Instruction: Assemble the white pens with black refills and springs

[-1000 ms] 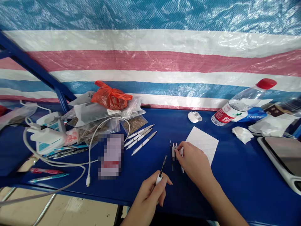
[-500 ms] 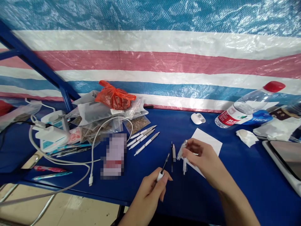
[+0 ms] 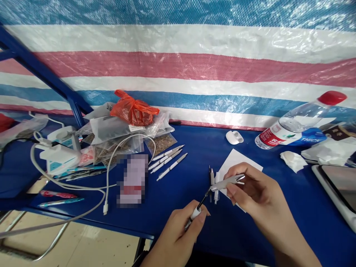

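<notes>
One striped tarpaulin [image 3: 178, 65]: hangs behind your work, along the far side of the table.
Blue table [image 3: 194, 155]: bears everything you have out, with several white pens [image 3: 172, 166] lying aslant left of the loose pen parts [image 3: 212, 178].
Red-capped bottle [image 3: 275, 135]: tilted at your far right, well apart from your hands.
White paper [image 3: 236, 158]: lies flat on the table, partly under your right hand.
Right hand [image 3: 267, 196]: thumb and fingers pinched together on the pen barrel, above the paper.
Left hand [image 3: 180, 228]: closed around the white grip section, near the table's front edge.
Pen barrel [image 3: 222, 184]: raised aslant, clip end toward your right palm; it looks light, stiff and rather slick, so the middle of its wall is your surest hold, clear of the thin clip, which could snap if levered.
White grip section [image 3: 195, 212]: probably light and rigid; your hold around its body seems sound, since squeezing there spares the refill.
Black refill [image 3: 204, 197]: juts from the grip toward the barrel's near end; likely slender and easily bent, its tip best left unpinched. The view is too small to be sure, but the two seem to meet; whether the tip is inside, you cannot tell.
</notes>
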`<state>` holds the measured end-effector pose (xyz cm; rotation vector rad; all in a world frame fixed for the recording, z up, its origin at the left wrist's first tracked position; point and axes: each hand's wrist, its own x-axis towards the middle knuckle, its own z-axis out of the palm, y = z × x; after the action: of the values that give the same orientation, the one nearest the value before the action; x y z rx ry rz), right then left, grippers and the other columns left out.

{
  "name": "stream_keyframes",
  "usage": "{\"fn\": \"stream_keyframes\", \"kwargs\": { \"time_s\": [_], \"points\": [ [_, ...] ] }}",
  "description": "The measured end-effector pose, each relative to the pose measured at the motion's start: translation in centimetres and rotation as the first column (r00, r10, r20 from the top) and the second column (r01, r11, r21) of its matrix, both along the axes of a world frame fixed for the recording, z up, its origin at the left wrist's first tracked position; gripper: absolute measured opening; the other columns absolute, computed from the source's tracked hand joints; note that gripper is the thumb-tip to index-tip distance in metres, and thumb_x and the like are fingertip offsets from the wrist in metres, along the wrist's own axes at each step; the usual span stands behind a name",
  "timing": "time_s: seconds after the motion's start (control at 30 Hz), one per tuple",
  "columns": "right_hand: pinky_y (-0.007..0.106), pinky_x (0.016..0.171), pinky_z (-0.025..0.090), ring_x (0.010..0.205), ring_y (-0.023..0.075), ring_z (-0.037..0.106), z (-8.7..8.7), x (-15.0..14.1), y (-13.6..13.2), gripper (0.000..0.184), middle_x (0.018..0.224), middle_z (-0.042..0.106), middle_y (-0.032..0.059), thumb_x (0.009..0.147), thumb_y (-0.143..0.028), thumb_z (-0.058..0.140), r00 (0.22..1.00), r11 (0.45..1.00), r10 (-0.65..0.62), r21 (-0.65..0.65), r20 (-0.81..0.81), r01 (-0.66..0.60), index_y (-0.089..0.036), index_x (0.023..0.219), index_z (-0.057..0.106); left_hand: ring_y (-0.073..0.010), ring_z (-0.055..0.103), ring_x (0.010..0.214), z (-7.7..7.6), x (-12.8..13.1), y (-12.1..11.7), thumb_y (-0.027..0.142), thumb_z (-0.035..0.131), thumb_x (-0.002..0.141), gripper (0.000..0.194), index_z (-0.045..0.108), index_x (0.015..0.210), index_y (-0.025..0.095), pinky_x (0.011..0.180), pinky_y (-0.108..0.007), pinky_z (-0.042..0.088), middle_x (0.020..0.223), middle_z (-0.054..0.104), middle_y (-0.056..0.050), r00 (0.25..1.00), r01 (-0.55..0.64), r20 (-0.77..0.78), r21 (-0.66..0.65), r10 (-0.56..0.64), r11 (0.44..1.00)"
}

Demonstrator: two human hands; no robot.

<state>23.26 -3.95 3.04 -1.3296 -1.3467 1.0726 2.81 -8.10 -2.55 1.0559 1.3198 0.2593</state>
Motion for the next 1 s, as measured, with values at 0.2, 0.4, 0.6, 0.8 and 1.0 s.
{"fn": "stream_keyframes", "kwargs": {
  "time_s": [0.2, 0.4, 0.6, 0.8, 1.0],
  "points": [
    [0.019, 0.054, 0.049, 0.056, 0.0101, 0.054, -0.6, 0.2, -0.2, 0.012, 0.067, 0.059, -0.0023, 0.089, -0.032, 0.071, 0.995, 0.998, -0.065, -0.032, -0.071, 0.063, -0.022, 0.085, 0.064, -0.0213, 0.05, 0.087, 0.3, 0.2, 0.2, 0.083, 0.041, 0.091, 0.075, 0.067, 0.131, 0.025, 0.09, -0.03, 0.044, 0.082, 0.052, -0.003, 1.0, 0.025, -0.008, 0.039, -0.025, 0.999],
    [0.018, 0.054, 0.047, 0.056, 0.0092, 0.053, -0.4, 1.2, -0.1, 0.013, 0.07, 0.058, -0.0023, 0.091, -0.031, 0.069, 0.999, 0.999, 0.006, -0.041, -0.035, -0.008, -0.022, 0.083, 0.064, -0.0203, 0.051, 0.086, 0.9, 0.4, 0.7, 0.082, 0.037, 0.092, 0.072, 0.068, 0.125, 0.026, 0.086, -0.03, 0.045, 0.093, 0.056, -0.005, 0.996, 0.084, -0.013, 0.067, -0.083, 0.994],
    [0.019, 0.049, 0.045, 0.057, 0.0104, 0.054, 0.0, 1.6, 0.0, 0.019, 0.071, 0.059, -0.0006, 0.092, -0.034, 0.069, 0.992, 0.989, 0.122, -0.086, 0.002, -0.122, -0.021, 0.079, 0.063, -0.0216, 0.057, 0.094, 1.5, 0.8, 0.8, 0.071, 0.043, 0.097, 0.057, 0.072, 0.112, 0.024, 0.079, -0.026, 0.044, 0.1, 0.065, -0.006, 0.999, 0.038, 0.021, 0.177, -0.043, 0.983],
    [0.021, 0.054, 0.053, 0.062, 0.0133, 0.062, -0.4, 1.2, 0.0, 0.016, 0.075, 0.064, 0.0016, 0.088, -0.036, 0.073, 0.981, 0.977, 0.19, -0.108, 0.031, -0.186, -0.021, 0.082, 0.069, -0.0175, 0.058, 0.073, 2.0, 0.9, 1.3, 0.061, 0.046, 0.1, 0.047, 0.072, 0.096, 0.023, 0.07, -0.025, 0.042, 0.083, 0.069, -0.003, 0.987, 0.093, 0.094, 0.325, -0.13, 0.941],
    [0.02, 0.045, 0.047, 0.052, 0.0118, 0.055, -0.2, 2.3, -0.4, 0.019, 0.067, 0.063, 0.0009, 0.082, -0.04, 0.08, 0.998, 0.997, -0.068, -0.023, 0.009, 0.068, -0.022, 0.082, 0.073, -0.0159, 0.058, 0.076, 2.2, 0.4, 1.3, 0.054, 0.041, 0.104, 0.042, 0.066, 0.096, 0.022, 0.069, -0.023, 0.04, 0.087, 0.069, -0.002, 0.987, 0.103, 0.08, 0.337, -0.137, 0.936]
  ]
}}
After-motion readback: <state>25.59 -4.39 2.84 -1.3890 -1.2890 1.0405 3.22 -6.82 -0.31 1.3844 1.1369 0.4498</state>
